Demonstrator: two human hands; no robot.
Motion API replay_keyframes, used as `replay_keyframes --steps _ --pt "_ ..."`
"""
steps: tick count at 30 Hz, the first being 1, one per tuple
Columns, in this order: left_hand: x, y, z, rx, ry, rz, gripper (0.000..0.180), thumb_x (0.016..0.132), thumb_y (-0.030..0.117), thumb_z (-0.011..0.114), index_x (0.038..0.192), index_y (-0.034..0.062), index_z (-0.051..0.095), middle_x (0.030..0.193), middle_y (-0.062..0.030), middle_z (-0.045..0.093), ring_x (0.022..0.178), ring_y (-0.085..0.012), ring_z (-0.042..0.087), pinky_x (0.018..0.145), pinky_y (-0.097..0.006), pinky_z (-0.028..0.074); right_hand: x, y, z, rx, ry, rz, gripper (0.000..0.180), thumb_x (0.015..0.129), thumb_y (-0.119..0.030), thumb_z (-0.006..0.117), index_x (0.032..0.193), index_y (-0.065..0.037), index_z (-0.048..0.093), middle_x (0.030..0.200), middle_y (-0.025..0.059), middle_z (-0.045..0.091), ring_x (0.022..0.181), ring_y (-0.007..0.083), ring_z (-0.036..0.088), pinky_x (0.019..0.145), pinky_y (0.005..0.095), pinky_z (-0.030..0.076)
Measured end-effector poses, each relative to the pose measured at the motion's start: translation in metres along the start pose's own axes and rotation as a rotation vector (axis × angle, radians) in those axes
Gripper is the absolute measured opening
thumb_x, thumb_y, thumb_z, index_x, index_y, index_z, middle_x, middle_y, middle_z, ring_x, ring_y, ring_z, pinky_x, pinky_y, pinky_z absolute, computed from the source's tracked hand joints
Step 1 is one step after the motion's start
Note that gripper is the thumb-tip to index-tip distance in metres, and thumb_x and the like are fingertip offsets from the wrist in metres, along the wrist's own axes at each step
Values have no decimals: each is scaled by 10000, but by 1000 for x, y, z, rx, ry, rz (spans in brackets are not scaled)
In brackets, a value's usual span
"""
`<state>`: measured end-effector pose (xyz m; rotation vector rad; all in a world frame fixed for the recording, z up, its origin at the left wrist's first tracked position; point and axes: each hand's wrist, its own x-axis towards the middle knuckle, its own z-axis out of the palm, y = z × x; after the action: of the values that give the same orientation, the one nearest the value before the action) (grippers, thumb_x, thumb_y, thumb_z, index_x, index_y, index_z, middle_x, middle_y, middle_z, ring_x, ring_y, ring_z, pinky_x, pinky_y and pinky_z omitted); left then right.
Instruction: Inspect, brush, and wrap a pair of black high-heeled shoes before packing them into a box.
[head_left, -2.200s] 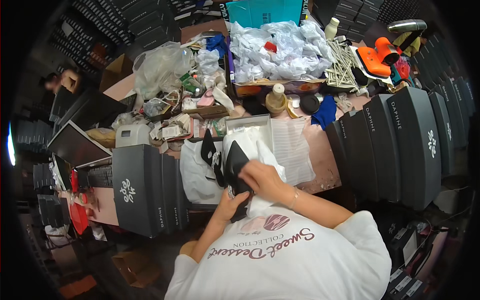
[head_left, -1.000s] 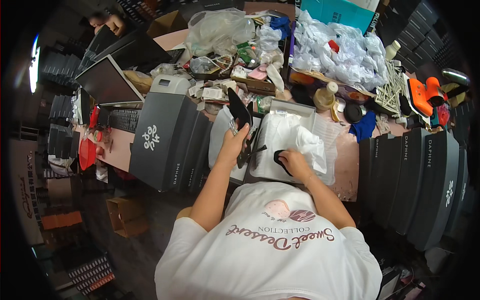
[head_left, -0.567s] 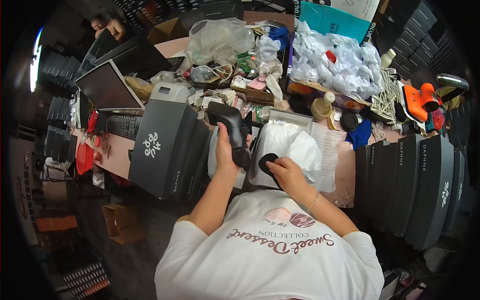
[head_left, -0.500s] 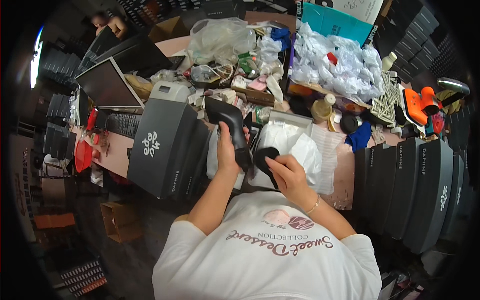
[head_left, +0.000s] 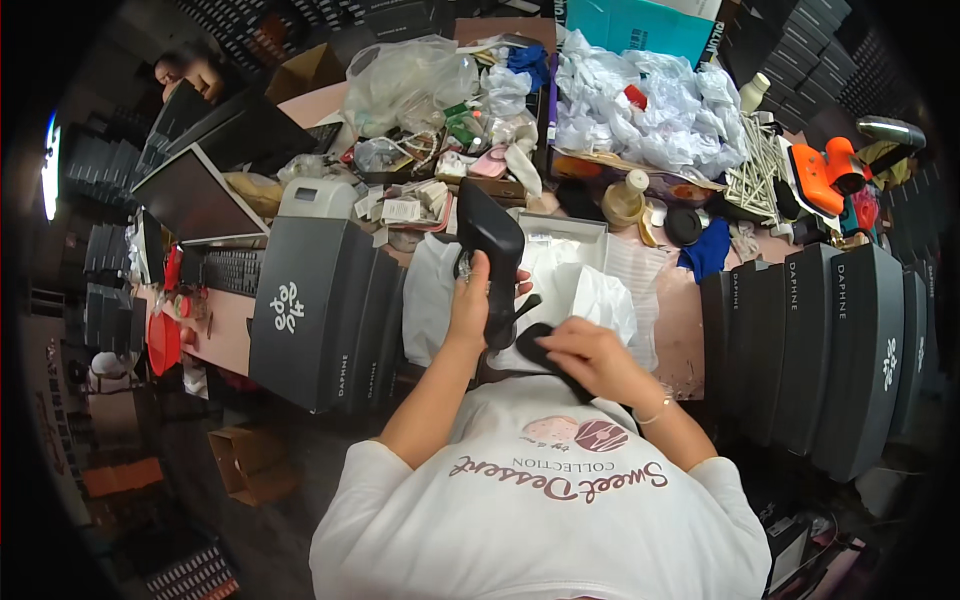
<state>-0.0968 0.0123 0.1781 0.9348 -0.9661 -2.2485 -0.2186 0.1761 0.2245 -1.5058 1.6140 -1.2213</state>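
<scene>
My left hand point(head_left: 472, 305) is wrapped round a black heeled shoe point(head_left: 490, 240), held upright above the table with its thin heel sticking out to the right. Just right of it, close to my shirt, my right hand point(head_left: 590, 355) pinches a flat black piece with a rounded end point(head_left: 533, 345); its exact kind I cannot make out. Beyond both hands sits an open shoe box point(head_left: 590, 236) with white tissue paper point(head_left: 595, 300) spilling out of it. White wrapping point(head_left: 425, 300) lies left of the shoe.
Dark shoe boxes stand upright at left point(head_left: 300, 320) and right point(head_left: 860, 370). Behind lie a carton of crumpled white plastic point(head_left: 650, 110), a pump bottle point(head_left: 625, 198) and small clutter. A monitor point(head_left: 200, 195) and keyboard point(head_left: 230, 270) are far left; an orange tool point(head_left: 825, 175) is far right.
The shoe has turned in my left hand, its heel now showing at the right, and shifted slightly right. My right hand with the black piece has moved a little down and right.
</scene>
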Motion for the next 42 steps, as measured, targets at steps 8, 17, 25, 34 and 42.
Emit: replay_keyframes --steps 8,17,25,34,42 --pt "11 -65 -96 1001 174 234 437 803 160 659 1186 -14 540 1083 -182 611 912 -273 604 810 -362 477 -13 104 -7 -8 378 243 194 850 -28 594 1028 35 638 843 122 602 760 210 570 691 271 440" --pt "62 -128 -188 935 446 205 355 833 108 572 1162 -8 507 895 -176 643 815 -325 634 761 -381 493 -2 92 13 139 190 277 210 862 -50 592 1044 48 625 858 98 595 782 175 560 721 253 433" --pt "3 -19 -110 -642 -160 -300 319 936 295 415 1138 63 497 748 -40 562 584 -165 512 622 -330 485 9 52 15 227 188 220 215 859 -39 594 1056 43 619 870 86 599 801 166 564 739 248 442" --pt "-11 -26 -59 -971 -208 -257 301 917 202 415 1167 68 519 751 -19 532 547 -109 465 538 -243 381 21 54 70 -347 -1 -422 289 759 -45 590 1044 -56 636 870 97 551 750 281 546 653 365 463" --pt "-3 -33 -53 -772 -90 -125 330 915 278 478 1156 62 542 999 -151 617 615 -154 583 585 -283 510 31 20 75 55 80 4 300 808 33 581 1107 8 594 936 154 519 829 310 555 725 337 459"
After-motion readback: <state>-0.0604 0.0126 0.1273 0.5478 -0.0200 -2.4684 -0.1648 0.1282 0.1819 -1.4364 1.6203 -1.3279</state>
